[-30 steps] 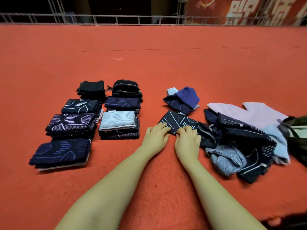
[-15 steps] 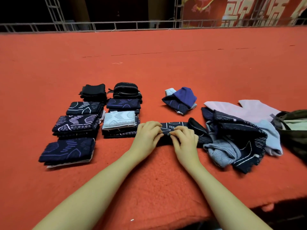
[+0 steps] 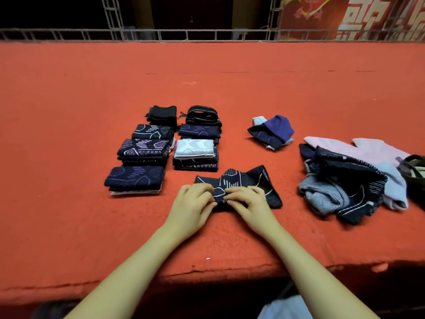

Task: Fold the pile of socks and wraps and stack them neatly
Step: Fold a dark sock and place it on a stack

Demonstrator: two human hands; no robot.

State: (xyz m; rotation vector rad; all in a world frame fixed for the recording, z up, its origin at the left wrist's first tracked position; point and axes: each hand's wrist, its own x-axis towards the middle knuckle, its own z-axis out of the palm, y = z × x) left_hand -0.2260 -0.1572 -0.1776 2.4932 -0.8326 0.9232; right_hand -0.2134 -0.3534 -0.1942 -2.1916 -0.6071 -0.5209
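A dark navy wrap with white line pattern (image 3: 243, 180) lies on the red surface in front of me, bunched in the middle. My left hand (image 3: 192, 203) and my right hand (image 3: 249, 202) pinch its near edge side by side. To the left stand two rows of folded stacks (image 3: 142, 148), among them a pale folded piece (image 3: 194, 148) on top of one. At the right lies the unfolded pile (image 3: 345, 183) of navy, striped grey, pink and light blue cloth.
A small heap of blue and navy pieces (image 3: 273, 131) sits beyond the wrap. A dark olive bag (image 3: 416, 173) is at the right edge. The red surface's front edge (image 3: 207, 276) runs just below my wrists. A metal railing (image 3: 207, 34) lines the far side.
The wrap has been pulled out of the pile toward me and left, and now lies apart from it. Both hands moved with it, from pressing flat to pinching its near edge.
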